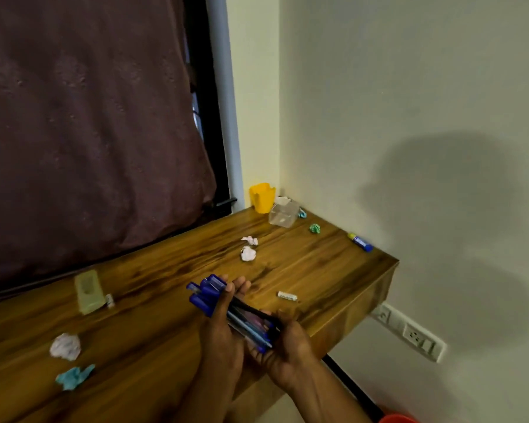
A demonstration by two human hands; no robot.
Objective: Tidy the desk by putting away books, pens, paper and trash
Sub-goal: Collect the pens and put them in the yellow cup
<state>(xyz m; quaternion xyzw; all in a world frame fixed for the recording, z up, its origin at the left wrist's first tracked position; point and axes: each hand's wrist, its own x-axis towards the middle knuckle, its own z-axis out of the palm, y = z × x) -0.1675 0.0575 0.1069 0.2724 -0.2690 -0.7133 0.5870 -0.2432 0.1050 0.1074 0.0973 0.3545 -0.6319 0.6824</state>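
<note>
While both hands' grip holds them | bundle of pens (226, 309): blue caps fanned, clear barrels | desk (165, 288) wooden

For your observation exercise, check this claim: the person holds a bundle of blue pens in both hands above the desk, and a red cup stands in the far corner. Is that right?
Not quite: the cup is yellow, not red, as the head view shows. The rest holds: left hand and right hand hold the pens above the desk.
</note>
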